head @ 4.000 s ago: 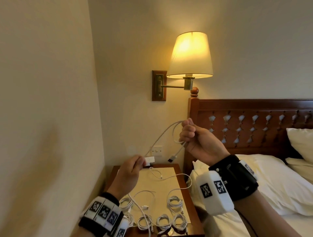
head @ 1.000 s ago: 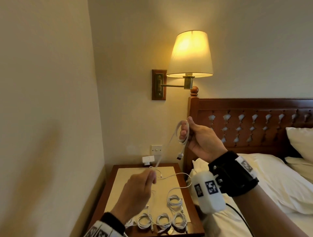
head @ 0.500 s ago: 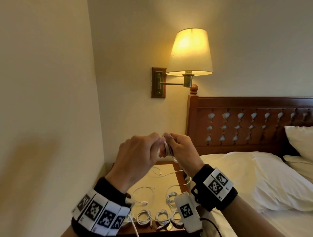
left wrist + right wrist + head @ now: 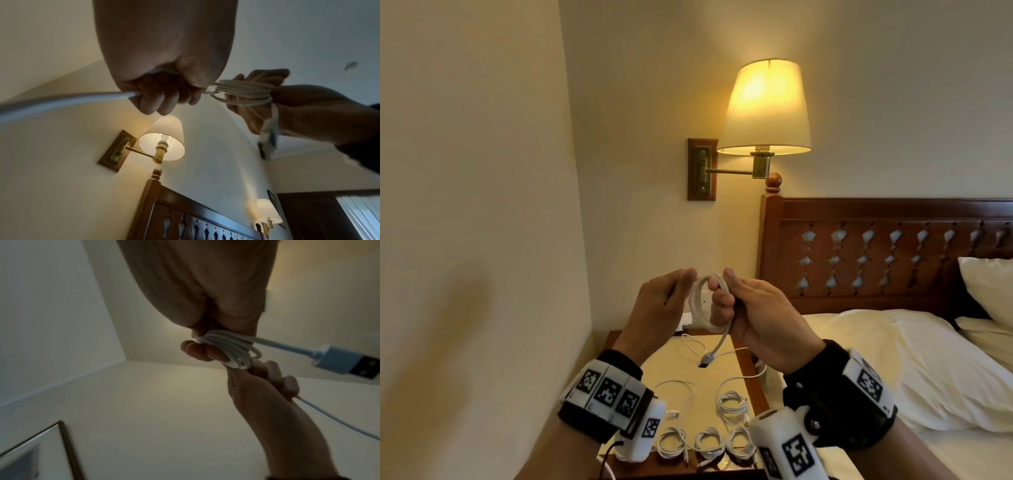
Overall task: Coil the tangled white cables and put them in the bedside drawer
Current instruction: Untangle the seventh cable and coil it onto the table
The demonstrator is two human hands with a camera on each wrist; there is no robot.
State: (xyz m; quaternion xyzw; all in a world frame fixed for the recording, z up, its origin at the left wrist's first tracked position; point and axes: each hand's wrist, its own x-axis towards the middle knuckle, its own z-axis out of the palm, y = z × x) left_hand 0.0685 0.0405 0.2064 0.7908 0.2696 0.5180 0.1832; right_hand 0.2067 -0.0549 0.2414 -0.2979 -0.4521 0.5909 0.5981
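Right hand point(image 4: 758, 322): fingers curled through a white cable coil point(image 4: 703, 301), thumb pinching the loops on top. Held at chest height above the bedside table point(image 4: 748, 380), in front of the headboard point(image 4: 887, 253).

Left hand point(image 4: 657, 308): from the head view only its back shows, fingertips near the coil. The left wrist view settles it: fingers point(image 4: 156, 95) closed round the free run of the same cable, which passes through the fist and out to the left.

Right wrist view adds the loop count, roughly five or six turns stacked tight, and a USB plug point(image 4: 347, 363) close to the lens; in the head view that plug dangles on a short tail below the coil.

Cable: round, white, smooth; coil small and neat.

On the table: four finished coils point(image 4: 709, 442) near the front edge, plus loose white cable point(image 4: 688, 346) trailing across the pale top. Lit wall lamp point(image 4: 765, 109) above. White pillow point(image 4: 914, 370) on the bed, right.
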